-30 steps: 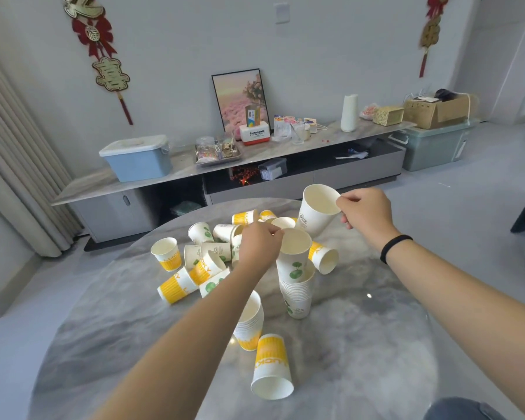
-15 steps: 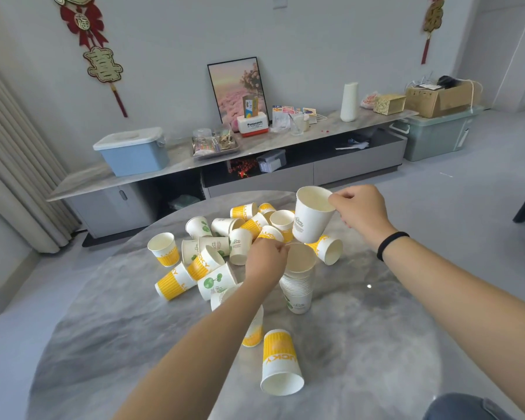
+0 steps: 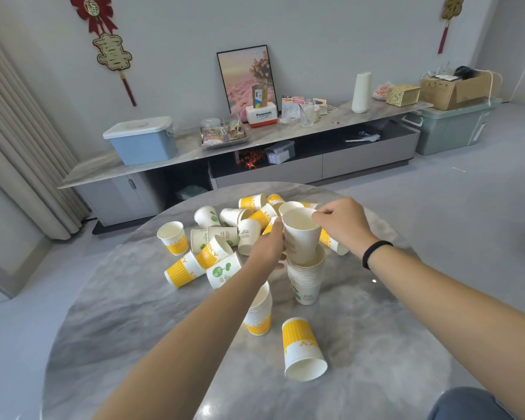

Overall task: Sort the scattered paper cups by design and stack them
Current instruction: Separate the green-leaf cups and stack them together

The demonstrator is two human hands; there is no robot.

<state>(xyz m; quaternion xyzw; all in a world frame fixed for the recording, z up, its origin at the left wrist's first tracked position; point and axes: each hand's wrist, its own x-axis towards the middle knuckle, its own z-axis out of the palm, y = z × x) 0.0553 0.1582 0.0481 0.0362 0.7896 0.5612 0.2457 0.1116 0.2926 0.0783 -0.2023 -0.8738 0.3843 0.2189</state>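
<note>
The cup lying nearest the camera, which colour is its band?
Yellow band on white, head view.

Ahead of you, a blue storage box (image 3: pixel 142 140) sits on the low console (image 3: pixel 331 116), framed picture (image 3: pixel 247 77) leaning behind.

Matt paper on polished stone

Paper cups (image 3: pixel 304 348) are looking matt; the marble-patterned tabletop (image 3: pixel 391 344) is gleaming smooth and glossy.

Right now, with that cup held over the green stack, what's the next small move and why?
Probably press the cup straight down and let go: the right hand pinches its rim, its base already sits in the green-design stack, steadied by the left hand.
</note>
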